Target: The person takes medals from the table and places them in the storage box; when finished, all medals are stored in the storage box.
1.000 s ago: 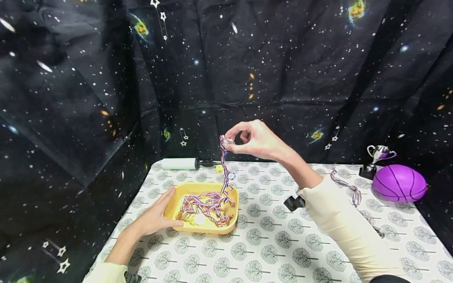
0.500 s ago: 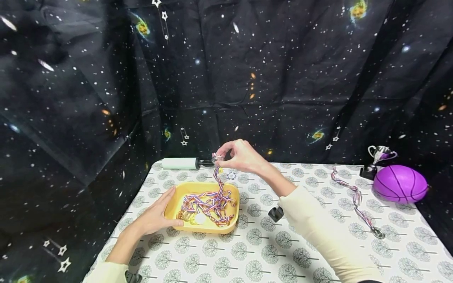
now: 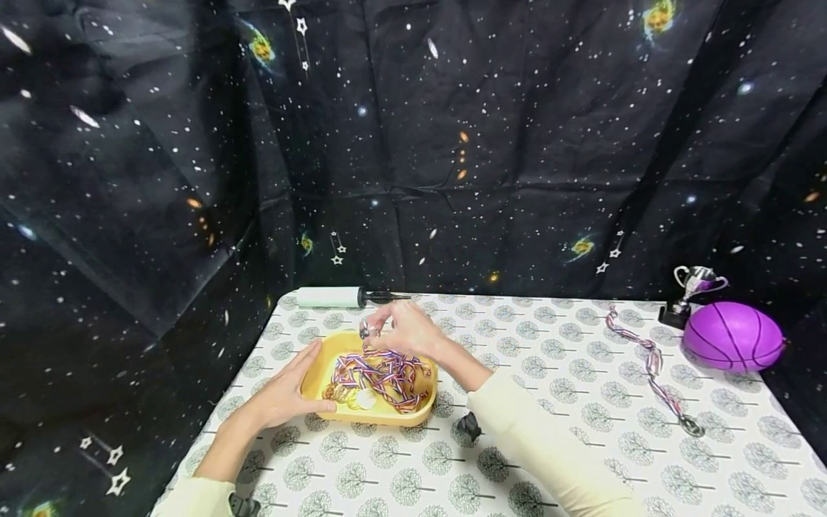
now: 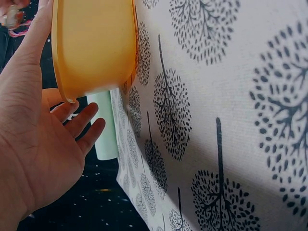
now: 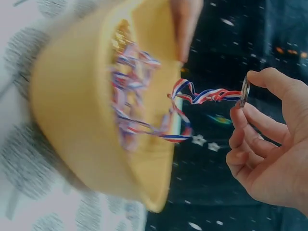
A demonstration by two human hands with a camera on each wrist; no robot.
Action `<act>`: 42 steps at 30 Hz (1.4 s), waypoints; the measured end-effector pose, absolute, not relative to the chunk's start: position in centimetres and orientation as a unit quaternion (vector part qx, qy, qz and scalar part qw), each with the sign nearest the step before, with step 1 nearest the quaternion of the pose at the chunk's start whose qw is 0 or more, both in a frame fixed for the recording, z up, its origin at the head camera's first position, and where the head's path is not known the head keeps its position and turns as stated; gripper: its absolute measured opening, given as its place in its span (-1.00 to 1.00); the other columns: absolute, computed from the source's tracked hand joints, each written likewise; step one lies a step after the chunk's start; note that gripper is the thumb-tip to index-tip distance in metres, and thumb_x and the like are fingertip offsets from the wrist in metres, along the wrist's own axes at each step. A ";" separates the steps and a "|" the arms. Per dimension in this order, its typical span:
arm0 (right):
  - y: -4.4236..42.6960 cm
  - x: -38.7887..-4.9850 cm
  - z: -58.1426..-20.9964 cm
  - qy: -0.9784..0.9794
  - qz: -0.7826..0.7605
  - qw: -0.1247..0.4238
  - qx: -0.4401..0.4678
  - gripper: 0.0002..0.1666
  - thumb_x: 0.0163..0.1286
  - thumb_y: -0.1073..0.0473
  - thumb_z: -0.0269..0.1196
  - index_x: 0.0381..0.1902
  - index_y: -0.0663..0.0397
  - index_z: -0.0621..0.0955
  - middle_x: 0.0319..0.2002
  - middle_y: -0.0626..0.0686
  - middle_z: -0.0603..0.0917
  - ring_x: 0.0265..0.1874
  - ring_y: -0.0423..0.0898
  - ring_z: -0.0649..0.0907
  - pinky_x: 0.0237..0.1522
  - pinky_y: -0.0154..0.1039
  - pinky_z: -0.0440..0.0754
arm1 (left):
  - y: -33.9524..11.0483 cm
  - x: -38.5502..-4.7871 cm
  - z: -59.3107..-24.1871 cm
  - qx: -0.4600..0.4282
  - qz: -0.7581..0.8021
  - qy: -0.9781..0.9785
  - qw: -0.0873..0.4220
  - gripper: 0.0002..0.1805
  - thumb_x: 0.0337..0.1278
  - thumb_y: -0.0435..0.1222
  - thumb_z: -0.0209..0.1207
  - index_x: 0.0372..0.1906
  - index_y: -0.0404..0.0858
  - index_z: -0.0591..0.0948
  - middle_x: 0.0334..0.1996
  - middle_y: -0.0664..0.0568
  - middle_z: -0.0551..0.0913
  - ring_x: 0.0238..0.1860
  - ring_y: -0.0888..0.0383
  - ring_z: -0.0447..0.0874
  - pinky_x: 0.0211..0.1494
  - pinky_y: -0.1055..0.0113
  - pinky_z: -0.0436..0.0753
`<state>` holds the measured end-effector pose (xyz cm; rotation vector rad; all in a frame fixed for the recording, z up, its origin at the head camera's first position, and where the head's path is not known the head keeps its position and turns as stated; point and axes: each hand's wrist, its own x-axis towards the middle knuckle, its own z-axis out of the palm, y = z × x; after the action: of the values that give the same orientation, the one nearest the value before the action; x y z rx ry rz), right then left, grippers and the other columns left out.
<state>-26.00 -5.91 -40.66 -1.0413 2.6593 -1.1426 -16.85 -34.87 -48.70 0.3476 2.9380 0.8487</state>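
Observation:
My left hand point(image 3: 281, 395) holds the left end of a yellow plastic tub point(image 3: 426, 413), thumb at the near rim and fingers round the far left corner. Above the tub, my right hand point(image 3: 410, 330) pinches a silver-coloured medal point(image 5: 245, 91) by its edge between thumb and fingers. Its red, white and blue ribbon point(image 5: 211, 95) trails down into the tub. Inside lie more tangled striped ribbons point(image 3: 388, 377) and several medals point(image 3: 362, 398), gold, bronze and pale. My right hand hides part of the tub's far rim.
A pale green hand pump point(image 3: 329, 296) lies at the back left of the patterned tablecloth. On the right are another medal point(image 3: 693, 426) with its ribbon stretched out, a silver trophy cup point(image 3: 696, 281) and a purple basketball point(image 3: 733, 336).
My right hand has come down and left with the medal, from high above the tub to just over it. The ribbon has sunk into the tub. My left hand has stayed put.

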 end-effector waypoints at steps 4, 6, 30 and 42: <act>-6.9 -24.9 -42.9 0.878 -0.353 0.061 -0.317 -0.61 0.24 0.02 0.58 -0.02 0.01 0.81 -0.18 -0.10 0.81 -0.19 -0.13 0.72 -0.10 -0.28 0.66 | -34.8 -16.9 -48.8 0.117 0.272 0.955 0.029 0.40 -0.01 0.19 0.56 0.72 -0.34 0.00 0.72 -0.19 -0.04 0.67 -0.27 -0.02 0.59 -0.31 0.15; -7.2 -24.5 -44.0 0.887 -0.336 0.071 -0.310 -0.58 0.23 -0.02 0.59 0.00 -0.01 0.80 -0.15 -0.13 0.80 -0.15 -0.17 0.73 -0.07 -0.29 0.68 | -34.8 -16.9 -48.8 0.120 0.272 0.955 0.028 0.40 -0.01 0.19 0.56 0.72 -0.35 0.01 0.72 -0.19 -0.04 0.67 -0.27 -0.02 0.59 -0.30 0.15; -7.1 -22.4 -49.1 0.923 -0.171 0.055 -0.341 -0.50 0.10 -0.24 0.65 -0.11 -0.13 0.81 -0.29 -0.21 0.73 -0.30 -0.21 0.65 -0.22 -0.28 0.67 | -34.8 -17.0 -49.0 0.124 0.279 0.952 0.023 0.40 -0.02 0.20 0.57 0.72 -0.32 0.01 0.73 -0.17 -0.05 0.68 -0.24 -0.04 0.61 -0.28 0.13; -3.0 -24.4 -44.8 0.892 -0.335 0.025 -0.302 -0.50 0.23 -0.02 0.61 0.03 0.14 0.78 -0.09 0.08 0.79 -0.33 -0.14 0.66 -0.21 -0.25 0.66 | -35.0 -16.9 -48.9 0.116 0.276 0.954 0.031 0.42 -0.04 0.23 0.56 0.73 -0.30 0.01 0.73 -0.17 -0.05 0.69 -0.24 -0.06 0.60 -0.32 0.12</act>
<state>-24.38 -2.95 -44.82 -0.9352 2.7593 -1.0361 -16.92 -35.02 -48.93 0.3561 2.9380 0.8487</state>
